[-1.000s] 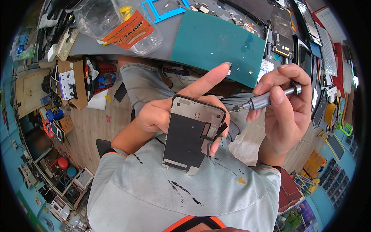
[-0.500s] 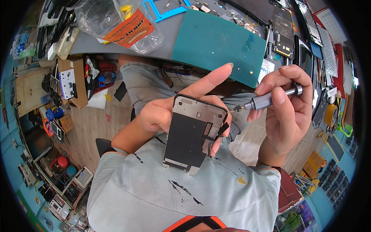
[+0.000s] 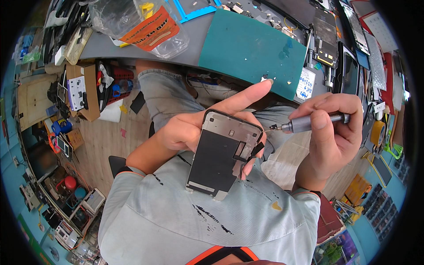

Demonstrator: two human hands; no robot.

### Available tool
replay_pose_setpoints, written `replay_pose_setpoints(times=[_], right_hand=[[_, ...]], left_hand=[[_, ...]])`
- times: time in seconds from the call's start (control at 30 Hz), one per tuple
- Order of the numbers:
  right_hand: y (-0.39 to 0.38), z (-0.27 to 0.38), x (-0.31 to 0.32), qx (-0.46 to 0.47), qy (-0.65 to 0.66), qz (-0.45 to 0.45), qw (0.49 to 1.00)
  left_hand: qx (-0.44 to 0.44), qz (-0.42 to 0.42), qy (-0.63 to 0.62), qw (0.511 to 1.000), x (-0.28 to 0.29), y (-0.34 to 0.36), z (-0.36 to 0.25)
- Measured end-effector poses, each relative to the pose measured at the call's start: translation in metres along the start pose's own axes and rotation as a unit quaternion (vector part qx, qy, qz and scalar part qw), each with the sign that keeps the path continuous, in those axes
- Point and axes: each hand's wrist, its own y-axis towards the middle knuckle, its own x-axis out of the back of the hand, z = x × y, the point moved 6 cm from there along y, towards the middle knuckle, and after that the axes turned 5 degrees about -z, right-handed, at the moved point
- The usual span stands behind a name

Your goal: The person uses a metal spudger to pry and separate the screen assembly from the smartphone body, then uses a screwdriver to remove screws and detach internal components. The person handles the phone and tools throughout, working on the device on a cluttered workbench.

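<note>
My left hand [image 3: 181,134] holds a phone screen assembly [image 3: 211,161], its dark backing facing up, with a small flex cable at the right side. The index finger stretches out past the top edge; other fingers curl behind the part. My right hand [image 3: 335,137] grips a silver knurled screwdriver-like tool [image 3: 302,124] held almost level. Its thin tip is at or beside the upper right corner of the screen assembly; whether it touches I cannot tell. The part is above my shirt front [image 3: 176,225].
Beyond my hands, a grey bench [image 3: 110,49] bears a green mat [image 3: 249,46], a clear plastic container with an orange label [image 3: 170,44], a blue frame [image 3: 198,13] and several phone parts [image 3: 324,37]. A cardboard box [image 3: 88,110] stands lower left.
Both hands have shifted slightly right with the screen assembly and the tool. My right hand and my left index finger sit a little lower, and the tool is more level.
</note>
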Motion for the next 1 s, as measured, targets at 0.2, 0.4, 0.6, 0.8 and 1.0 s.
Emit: replay_pose_setpoints(times=[0.2, 0.4, 0.6, 0.8, 1.0], right_hand=[[-0.004, 0.000, 0.002, -0.076, 0.021, -0.019, 0.997], [0.000, 0.000, 0.001, -0.038, 0.046, 0.021, 0.998], [0.001, -0.003, 0.003, -0.041, 0.049, 0.040, 0.997], [0.002, -0.002, 0.003, -0.068, 0.055, 0.044, 0.995], [0.005, -0.003, 0.007, -0.093, 0.009, 0.058, 0.994]], left_hand=[[-0.006, -0.004, -0.013, 1.000, 0.000, -0.001, 0.001], [0.012, -0.026, -0.017, 0.999, 0.000, -0.003, 0.002], [0.006, -0.023, -0.009, 1.000, 0.000, -0.003, 0.001], [0.011, -0.003, -0.012, 1.000, 0.000, -0.002, 0.002], [0.013, -0.015, -0.008, 1.000, -0.002, -0.002, 0.001]])
